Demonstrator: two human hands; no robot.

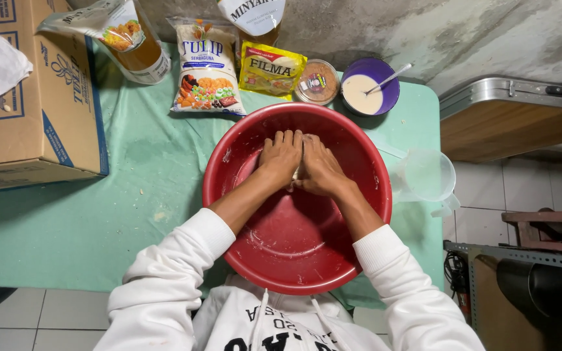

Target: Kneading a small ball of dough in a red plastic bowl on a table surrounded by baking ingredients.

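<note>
Both in the big red bowl (297,260), side by side, so the mess stays inside: left hand (282,156) and right hand (320,166) pressed flat, fingers together, on pale dough (296,173) peeking between. Bowl on green desk (99,214); flour bag (206,68), purple cup (372,88) close behind, easy to grab.

red basin (242,260), mint-green tablecloth (99,221), purple bowl (391,88), white sleeves (183,260)

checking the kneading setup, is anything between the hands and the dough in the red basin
Nothing visible. The left hand and right hand press side by side directly on the pale dough inside the red basin, mostly covering it.
</note>
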